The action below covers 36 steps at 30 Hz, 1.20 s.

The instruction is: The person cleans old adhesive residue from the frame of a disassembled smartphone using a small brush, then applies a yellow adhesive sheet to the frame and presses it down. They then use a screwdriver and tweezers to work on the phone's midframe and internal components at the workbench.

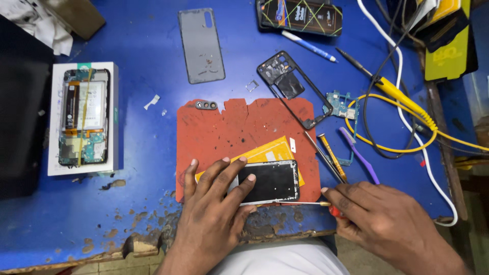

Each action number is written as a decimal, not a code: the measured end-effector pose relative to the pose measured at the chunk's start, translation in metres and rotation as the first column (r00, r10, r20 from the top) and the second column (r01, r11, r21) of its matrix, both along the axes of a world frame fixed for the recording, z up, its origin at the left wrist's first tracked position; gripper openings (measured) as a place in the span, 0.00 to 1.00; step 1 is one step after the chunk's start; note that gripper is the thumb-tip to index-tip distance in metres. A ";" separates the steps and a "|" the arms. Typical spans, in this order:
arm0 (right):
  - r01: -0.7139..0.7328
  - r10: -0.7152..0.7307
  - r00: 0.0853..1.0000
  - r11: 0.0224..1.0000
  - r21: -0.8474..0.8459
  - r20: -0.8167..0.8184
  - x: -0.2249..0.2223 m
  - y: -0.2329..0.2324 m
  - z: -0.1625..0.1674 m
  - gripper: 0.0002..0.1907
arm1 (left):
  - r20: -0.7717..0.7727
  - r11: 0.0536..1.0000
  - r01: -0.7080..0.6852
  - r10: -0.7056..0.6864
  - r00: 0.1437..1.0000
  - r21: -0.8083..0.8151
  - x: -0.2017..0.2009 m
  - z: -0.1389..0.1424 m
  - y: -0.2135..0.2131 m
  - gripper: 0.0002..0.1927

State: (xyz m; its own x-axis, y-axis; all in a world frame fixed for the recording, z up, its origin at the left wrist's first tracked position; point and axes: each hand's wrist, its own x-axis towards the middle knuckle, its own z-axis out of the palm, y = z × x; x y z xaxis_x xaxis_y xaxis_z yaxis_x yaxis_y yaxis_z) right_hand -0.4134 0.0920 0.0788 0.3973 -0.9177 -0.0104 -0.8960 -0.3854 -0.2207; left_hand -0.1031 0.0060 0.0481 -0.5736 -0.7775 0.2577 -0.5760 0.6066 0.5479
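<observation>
My left hand presses down on the left end of an opened phone body that lies on a yellow sheet over a red work mat. The phone's dark inner face points up. My right hand grips a small red-handled screwdriver, its thin shaft lying along the phone's near edge. Both hands rest at the table's near edge.
A grey back cover and a black phone frame lie beyond the mat. At left a stripped phone sits on a white box. Tweezers, a purple brush, a yellow-handled tool, cables and a circuit board crowd the right.
</observation>
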 end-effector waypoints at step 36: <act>0.021 -0.006 0.994 0.991 -0.134 0.113 0.062 -0.026 0.013 0.27 | -0.105 0.997 -0.066 0.069 0.992 0.032 0.021 0.004 0.003 0.47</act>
State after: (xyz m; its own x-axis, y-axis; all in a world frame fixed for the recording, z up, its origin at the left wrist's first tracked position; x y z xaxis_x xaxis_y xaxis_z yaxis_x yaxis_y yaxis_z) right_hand -0.3511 0.0664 0.0921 0.3762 -0.9131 0.1573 -0.8740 -0.4061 -0.2668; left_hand -0.0818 0.0094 0.0520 -0.4903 -0.8212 0.2920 -0.5526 0.5520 0.6245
